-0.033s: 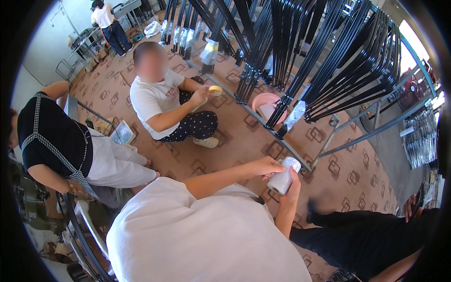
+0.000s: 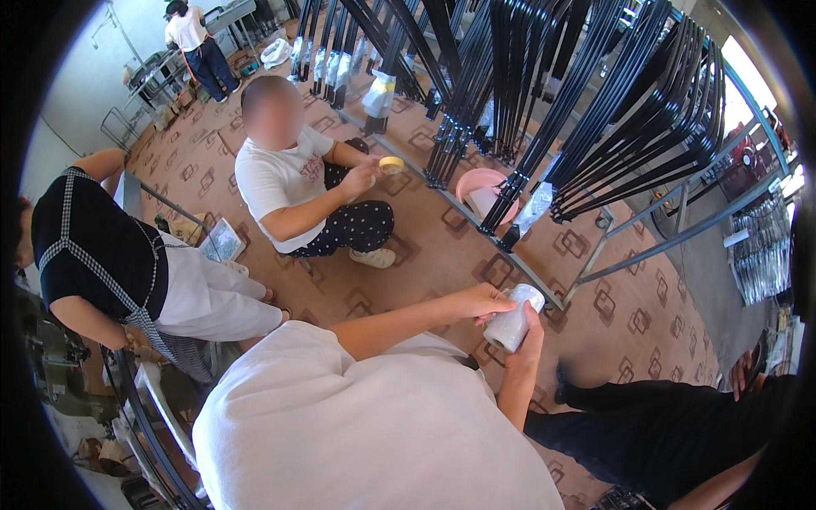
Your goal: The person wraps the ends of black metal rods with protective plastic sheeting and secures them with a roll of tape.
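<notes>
A small roll of clear plastic film (image 2: 507, 330) is held in front of my body, tilted, with one end of its core showing. My right hand (image 2: 532, 338) wraps round the roll from its right side, thumb along the upper part. At the roll's left side, my left hand (image 2: 483, 301) is closed with its fingertips pinched against the film. Whether it has a loose edge of film between the fingers is too small to tell. Beyond my hands, bundles of bent black metal tubes (image 2: 544, 183) lean on a rack, some with clear film wrapped round their lower ends (image 2: 535, 208).
A crouching person (image 2: 285, 183) ahead holds a yellow tape roll (image 2: 390, 165). Another person in an apron (image 2: 102, 246) stands at left; dark-trousered legs (image 2: 629, 421) lie at right. A pink basin (image 2: 481, 189) sits by the rack's metal rail (image 2: 531, 279). Patterned carpet (image 2: 408, 276) covers the floor.
</notes>
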Tool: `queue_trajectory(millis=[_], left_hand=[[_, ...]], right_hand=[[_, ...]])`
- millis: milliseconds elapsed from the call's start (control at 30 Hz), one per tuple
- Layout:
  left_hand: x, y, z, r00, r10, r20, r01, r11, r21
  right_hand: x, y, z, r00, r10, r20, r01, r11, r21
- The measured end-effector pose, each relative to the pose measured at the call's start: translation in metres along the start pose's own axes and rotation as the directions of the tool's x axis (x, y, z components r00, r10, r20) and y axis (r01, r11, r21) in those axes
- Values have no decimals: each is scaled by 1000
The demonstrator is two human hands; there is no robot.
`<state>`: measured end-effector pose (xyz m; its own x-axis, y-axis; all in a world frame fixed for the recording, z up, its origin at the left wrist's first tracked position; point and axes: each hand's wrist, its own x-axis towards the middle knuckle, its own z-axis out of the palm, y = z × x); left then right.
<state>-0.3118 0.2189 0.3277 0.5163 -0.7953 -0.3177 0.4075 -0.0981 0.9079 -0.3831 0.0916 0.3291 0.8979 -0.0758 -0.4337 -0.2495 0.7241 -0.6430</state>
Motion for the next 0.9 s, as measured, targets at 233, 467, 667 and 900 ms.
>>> queue_trajectory(millis=[233,467,667,900], left_hand=[[2,-1,6,999,-34,-13,34,999,-3],[12,-3,12,999,-46,-18,46,999,7],[8,11,15,998,-19,-59,15,997,-76],[3,17,9,995,25,-93,-31,998,-61]], right_hand=[[-7,-5,4,1000,-14,-24,14,1000,3],[-3,-6,-15,999,-1,49,-1,999,44],[10,0,-30,995,-101,-22,102,995,10],[-2,-16,-8,988,-126,-90,129,991,27]])
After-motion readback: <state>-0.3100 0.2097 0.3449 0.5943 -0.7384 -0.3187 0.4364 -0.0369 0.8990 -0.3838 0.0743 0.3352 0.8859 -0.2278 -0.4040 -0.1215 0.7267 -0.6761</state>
